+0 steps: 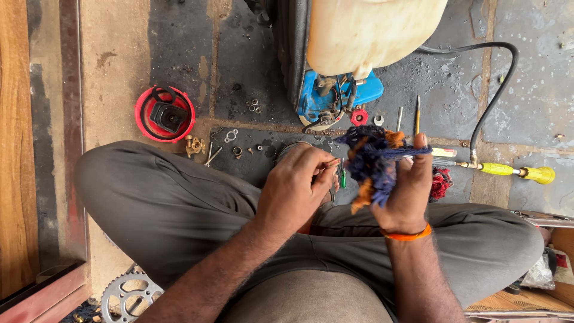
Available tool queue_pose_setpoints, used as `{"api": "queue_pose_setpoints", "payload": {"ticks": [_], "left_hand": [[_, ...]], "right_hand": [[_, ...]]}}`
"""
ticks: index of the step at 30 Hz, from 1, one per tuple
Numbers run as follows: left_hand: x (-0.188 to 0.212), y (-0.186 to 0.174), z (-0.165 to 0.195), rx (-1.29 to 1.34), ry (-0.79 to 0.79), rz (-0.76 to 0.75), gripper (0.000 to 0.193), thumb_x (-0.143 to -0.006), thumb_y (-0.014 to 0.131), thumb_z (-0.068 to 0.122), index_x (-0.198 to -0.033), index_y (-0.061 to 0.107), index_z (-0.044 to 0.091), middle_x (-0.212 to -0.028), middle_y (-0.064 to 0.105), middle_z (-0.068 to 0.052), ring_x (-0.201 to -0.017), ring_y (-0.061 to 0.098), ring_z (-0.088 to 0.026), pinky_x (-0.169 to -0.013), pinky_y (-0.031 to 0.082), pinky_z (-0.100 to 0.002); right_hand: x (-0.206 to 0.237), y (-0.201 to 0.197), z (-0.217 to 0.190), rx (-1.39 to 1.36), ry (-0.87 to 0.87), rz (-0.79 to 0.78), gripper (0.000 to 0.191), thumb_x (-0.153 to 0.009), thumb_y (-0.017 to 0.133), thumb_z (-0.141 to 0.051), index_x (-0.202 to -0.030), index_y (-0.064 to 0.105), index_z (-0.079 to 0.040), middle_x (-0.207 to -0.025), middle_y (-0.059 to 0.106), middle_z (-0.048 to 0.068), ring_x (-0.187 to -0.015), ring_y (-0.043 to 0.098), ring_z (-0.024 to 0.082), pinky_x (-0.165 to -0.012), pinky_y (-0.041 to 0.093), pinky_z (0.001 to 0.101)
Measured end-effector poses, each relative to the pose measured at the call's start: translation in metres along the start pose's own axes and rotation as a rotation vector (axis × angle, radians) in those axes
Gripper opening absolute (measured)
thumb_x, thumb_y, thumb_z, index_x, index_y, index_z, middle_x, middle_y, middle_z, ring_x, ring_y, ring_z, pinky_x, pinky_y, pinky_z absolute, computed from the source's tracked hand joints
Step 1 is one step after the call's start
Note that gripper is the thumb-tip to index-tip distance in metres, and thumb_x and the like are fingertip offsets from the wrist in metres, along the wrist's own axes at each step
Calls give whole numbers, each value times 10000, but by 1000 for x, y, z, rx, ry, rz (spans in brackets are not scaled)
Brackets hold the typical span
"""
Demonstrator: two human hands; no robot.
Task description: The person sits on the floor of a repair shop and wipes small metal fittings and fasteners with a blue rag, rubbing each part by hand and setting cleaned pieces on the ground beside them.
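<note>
Over the lap, above the stone floor, a blue-orange rag is held bunched in the right hand, fingers closed around it. A small part, too hidden to identify, is pinched in the left hand. Step judged: wiping. Next, the part must be brought against the rag.

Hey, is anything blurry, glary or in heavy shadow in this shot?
Head view: even, soft light with no hard shadows; mild glare on the white tank; the left hand, right hand and the blue and orange rag look sharp; the frame edges bend slightly.
</note>
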State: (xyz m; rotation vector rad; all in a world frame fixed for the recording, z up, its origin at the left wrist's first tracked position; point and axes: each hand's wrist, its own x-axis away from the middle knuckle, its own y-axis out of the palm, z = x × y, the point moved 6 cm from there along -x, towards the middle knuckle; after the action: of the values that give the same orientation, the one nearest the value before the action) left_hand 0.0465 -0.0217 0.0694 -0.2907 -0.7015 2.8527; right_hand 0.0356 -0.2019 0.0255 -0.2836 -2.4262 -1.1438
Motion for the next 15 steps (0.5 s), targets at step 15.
{"api": "queue_pose_setpoints", "payload": {"ticks": [15], "left_hand": [[10, -10, 14, -99, 239, -40, 269, -816, 763, -27, -1036, 614, 8, -1008, 683, -143, -973, 687, -337, -904, 565, -434]], "right_hand": [[10, -15, 26, 600, 25, -233, 380, -908, 608, 5, -1281, 642, 71, -1099, 750, 114, -965, 726, 177, -886, 604, 330]]}}
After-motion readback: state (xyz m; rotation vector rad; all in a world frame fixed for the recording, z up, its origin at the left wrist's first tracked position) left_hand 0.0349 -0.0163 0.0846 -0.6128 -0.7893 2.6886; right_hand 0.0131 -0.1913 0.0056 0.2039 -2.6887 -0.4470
